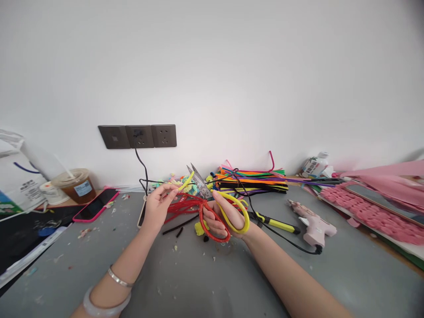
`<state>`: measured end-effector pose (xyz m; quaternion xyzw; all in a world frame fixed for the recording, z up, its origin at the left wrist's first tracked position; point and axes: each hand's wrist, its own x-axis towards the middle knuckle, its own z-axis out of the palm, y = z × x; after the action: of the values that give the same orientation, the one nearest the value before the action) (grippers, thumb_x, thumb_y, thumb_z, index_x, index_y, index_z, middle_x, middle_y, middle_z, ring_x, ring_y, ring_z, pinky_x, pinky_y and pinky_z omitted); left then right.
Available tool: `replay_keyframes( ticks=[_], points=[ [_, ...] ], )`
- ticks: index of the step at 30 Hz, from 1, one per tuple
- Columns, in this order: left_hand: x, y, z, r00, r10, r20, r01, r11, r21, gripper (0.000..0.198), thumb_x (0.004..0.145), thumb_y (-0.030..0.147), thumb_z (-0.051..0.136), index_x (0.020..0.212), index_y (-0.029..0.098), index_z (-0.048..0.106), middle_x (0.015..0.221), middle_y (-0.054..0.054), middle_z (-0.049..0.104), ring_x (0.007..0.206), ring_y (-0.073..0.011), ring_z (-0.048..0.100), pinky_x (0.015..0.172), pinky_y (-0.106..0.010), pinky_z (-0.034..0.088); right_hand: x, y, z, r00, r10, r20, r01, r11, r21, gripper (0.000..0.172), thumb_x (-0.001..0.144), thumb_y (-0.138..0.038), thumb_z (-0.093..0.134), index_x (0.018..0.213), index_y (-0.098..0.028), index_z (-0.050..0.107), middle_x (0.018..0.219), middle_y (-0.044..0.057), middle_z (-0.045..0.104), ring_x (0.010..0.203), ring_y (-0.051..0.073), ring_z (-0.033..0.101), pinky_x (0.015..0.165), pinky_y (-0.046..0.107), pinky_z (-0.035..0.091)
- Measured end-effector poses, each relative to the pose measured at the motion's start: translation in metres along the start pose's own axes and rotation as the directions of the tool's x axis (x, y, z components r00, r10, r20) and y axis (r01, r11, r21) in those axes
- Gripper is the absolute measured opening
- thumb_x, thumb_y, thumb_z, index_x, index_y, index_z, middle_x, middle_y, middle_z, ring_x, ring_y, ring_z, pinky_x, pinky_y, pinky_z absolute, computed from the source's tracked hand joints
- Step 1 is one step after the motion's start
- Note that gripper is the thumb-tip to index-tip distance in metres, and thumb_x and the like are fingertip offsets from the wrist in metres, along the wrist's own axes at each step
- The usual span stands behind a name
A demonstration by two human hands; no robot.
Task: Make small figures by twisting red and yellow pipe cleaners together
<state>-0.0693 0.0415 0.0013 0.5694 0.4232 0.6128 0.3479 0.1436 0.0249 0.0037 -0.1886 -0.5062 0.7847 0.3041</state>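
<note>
Between the thumb and fingers of my left hand (158, 207) is a short yellow pipe cleaner (188, 180), its free end pointing up and right. My right hand (228, 212) has its thumb and fingers through the handles of a pair of scissors (201, 184), one handle loop red, the other yellow. The blades point up and left, tips slightly apart, close beside the yellow pipe cleaner; whether they touch it I cannot tell. Below the blades lie several red pipe cleaners (180, 204). A fuzzy yellow piece (199, 228) rests on the table below my right hand.
Bundled colourful pipe cleaners (255, 180) lie by the wall. A utility knife (278, 223) and pink glue gun (313, 225) are to the right, with black cable across the table (185, 282). On the left are a phone (96, 205) and a drink cup (75, 187).
</note>
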Motion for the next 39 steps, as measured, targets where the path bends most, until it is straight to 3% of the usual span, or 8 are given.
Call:
replay_keyframes(
  ticks=[8,13,17,21,24,26,32,39],
  points=[
    [-0.001,-0.004,-0.002,1.0,0.001,-0.004,-0.001,1.0,0.009,0.022,0.076,0.04,0.071,0.08,0.018,0.069,0.091,-0.008,0.072,0.089,-0.023,0.068,0.07,-0.029,0.058,-0.003,-0.012,-0.001,0.989,-0.07,-0.132,0.068,0.997,-0.023,0.06,0.09,-0.069,0.036,0.056,-0.02,0.039,0.032,-0.009,0.034,0.022,0.004,0.023,0.027,0.017,0.017],
    [0.003,-0.003,0.0,0.994,-0.084,-0.076,0.078,0.994,-0.079,0.031,0.072,0.045,0.073,0.081,0.018,0.063,0.085,-0.006,0.071,0.083,-0.0228,0.071,0.064,-0.028,0.058,-0.007,-0.025,-0.018,0.883,-0.255,-0.393,0.209,0.965,-0.155,0.061,0.086,-0.074,0.035,0.057,-0.021,0.04,0.035,-0.009,0.033,0.025,0.006,0.027,0.029,0.019,0.02],
    [0.006,-0.007,-0.002,0.976,-0.208,-0.058,0.197,0.968,-0.156,0.037,0.072,0.049,0.072,0.085,0.019,0.056,0.083,-0.007,0.073,0.087,-0.0252,0.073,0.068,-0.032,0.059,-0.02,-0.04,-0.018,0.908,-0.243,-0.343,0.091,0.91,-0.405,0.058,0.086,-0.073,0.034,0.058,-0.023,0.039,0.036,-0.008,0.032,0.027,0.008,0.028,0.031,0.022,0.022],
    [0.009,-0.013,-0.009,0.95,-0.309,0.044,0.312,0.942,-0.121,0.039,0.073,0.052,0.07,0.084,0.021,0.051,0.082,-0.008,0.075,0.089,-0.0264,0.073,0.079,-0.038,0.057,-0.04,-0.061,-0.003,0.962,0.015,-0.271,-0.239,0.522,-0.819,0.049,0.078,-0.058,0.062,0.055,-0.021,0.04,0.047,-0.006,0.034,0.041,0.008,0.027,0.04,0.024,0.018],
    [0.012,-0.012,-0.012,0.956,-0.294,0.003,0.29,0.942,-0.171,0.038,0.072,0.051,0.072,0.082,0.02,0.051,0.087,-0.008,0.074,0.098,-0.027,0.071,0.085,-0.038,0.055,-0.039,-0.067,0.004,0.929,-0.053,-0.367,-0.353,0.174,-0.919,0.049,0.073,-0.045,0.071,0.051,-0.021,0.034,0.047,-0.005,0.03,0.044,0.009,0.023,0.045,0.026,0.015],
    [0.014,-0.009,-0.013,0.966,-0.258,-0.03,0.242,0.937,-0.253,0.038,0.072,0.049,0.073,0.082,0.02,0.051,0.096,-0.008,0.072,0.104,-0.0268,0.069,0.084,-0.036,0.055,-0.029,-0.065,0.0,0.888,-0.145,-0.436,-0.436,0.038,-0.899,0.041,0.073,-0.039,0.069,0.052,-0.021,0.039,0.047,-0.003,0.038,0.044,0.01,0.03,0.047,0.027,0.018],
    [0.017,-0.003,-0.017,0.97,-0.212,-0.118,0.172,0.944,-0.281,0.038,0.073,0.049,0.071,0.086,0.02,0.05,0.106,-0.01,0.069,0.109,-0.0269,0.065,0.079,-0.033,0.056,0.011,-0.062,-0.032,0.808,-0.244,-0.537,-0.578,-0.153,-0.801,0.009,0.077,-0.028,0.066,0.076,-0.019,0.064,0.073,0.007,0.065,0.066,0.019,0.059,0.055,0.026,0.032],
    [0.019,-0.008,-0.02,0.966,-0.183,-0.181,0.133,0.957,-0.257,0.039,0.072,0.052,0.071,0.083,0.02,0.052,0.093,-0.006,0.068,0.113,-0.0276,0.063,0.082,-0.034,0.056,0.049,-0.076,-0.053,0.829,-0.306,-0.469,-0.54,-0.217,-0.813,0.032,0.08,-0.026,0.068,0.111,-0.016,0.065,0.109,0.014,0.07,0.101,0.027,0.064,0.078,0.029,0.045]
  ],
)
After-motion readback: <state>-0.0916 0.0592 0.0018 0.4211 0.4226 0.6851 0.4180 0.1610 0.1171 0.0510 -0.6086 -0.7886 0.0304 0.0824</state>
